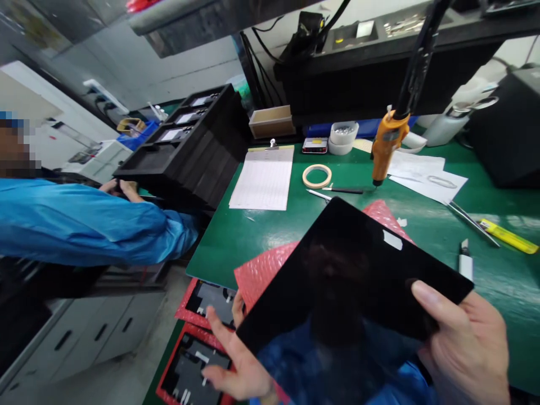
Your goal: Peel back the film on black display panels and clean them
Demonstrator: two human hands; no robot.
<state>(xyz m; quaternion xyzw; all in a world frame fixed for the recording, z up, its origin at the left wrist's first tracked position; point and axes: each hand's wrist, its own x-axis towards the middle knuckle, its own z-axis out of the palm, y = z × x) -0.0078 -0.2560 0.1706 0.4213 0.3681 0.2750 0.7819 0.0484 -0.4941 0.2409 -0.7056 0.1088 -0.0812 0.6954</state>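
A black glossy screen panel (337,281) is tilted up in front of me, with a small white sticker near its upper right edge. My right hand (468,337) grips its right corner, thumb lying on the glossy face. Beside the panel's lower left edge is my left hand (242,365), fingers spread apart; part of it is hidden behind the panel. Pink bubble wrap (265,270) lies behind the panel, close to the left fingertips. Past the left hand, dark panels with white strips (196,365) rest on red bubble wrap.
An orange electric screwdriver (386,146) hangs over the green table (270,230). Around it are a clipboard (264,177), a tape roll (316,176), tweezers (472,222), a yellow cutter (508,236) and a white-handled knife (465,261). Stacked black trays (189,146) and a blue-sleeved co-worker (84,219) are left.
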